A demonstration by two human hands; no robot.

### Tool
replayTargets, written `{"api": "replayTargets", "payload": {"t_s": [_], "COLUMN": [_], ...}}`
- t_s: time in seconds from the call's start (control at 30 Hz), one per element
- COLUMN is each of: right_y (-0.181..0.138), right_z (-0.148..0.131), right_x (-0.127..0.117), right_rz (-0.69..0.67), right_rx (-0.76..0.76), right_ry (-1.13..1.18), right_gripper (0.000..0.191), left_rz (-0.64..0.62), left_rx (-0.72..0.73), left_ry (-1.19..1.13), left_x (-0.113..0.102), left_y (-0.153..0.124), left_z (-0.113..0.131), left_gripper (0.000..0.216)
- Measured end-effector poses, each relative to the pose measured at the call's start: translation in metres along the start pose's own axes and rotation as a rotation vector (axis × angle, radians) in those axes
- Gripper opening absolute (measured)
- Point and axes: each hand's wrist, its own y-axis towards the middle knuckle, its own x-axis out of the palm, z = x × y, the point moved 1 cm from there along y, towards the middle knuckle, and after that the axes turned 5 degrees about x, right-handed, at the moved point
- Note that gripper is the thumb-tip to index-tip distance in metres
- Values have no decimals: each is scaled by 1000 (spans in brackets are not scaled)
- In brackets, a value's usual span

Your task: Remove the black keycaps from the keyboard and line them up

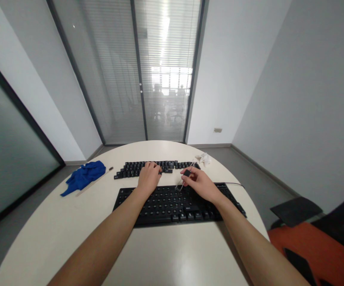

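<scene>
A black keyboard (pixel 160 204) lies on the table, with most of its keycaps off and a few still on along its near edge and right part. Behind it, loose black keycaps (pixel 133 169) are laid out in rows. My left hand (pixel 149 176) is at these rows, fingers curled down and closed on a keycap (pixel 160 173) that shows only in part. Above the keyboard, my right hand (pixel 200 182) is closed round a wire keycap puller (pixel 179 186), and a black keycap (pixel 187 172) sits at its fingertips.
On the left lie a blue cloth (pixel 85 176) and a thin brush (pixel 96 182). A crumpled white tissue (pixel 204 159) is at the back right. The keyboard's cable (pixel 236 184) runs off the right side. An orange chair (pixel 315 250) stands by the round table's (pixel 172 254) right edge.
</scene>
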Motion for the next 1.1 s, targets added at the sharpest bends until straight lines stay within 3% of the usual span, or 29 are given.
{"api": "replayTargets", "payload": {"t_s": [0.6, 1.1], "right_y": [1, 0], "right_z": [4, 2], "right_x": [-2, -3], "right_rz": [1, -10], "right_rx": [-25, -22], "right_ry": [-4, 4], "right_gripper": [29, 29], "left_rz": [-12, -94], "left_rx": [250, 225], "left_ry": [-181, -218], "left_x": [-4, 1], "left_y": [-1, -2], "left_z": [21, 19], "left_gripper": [28, 40]}}
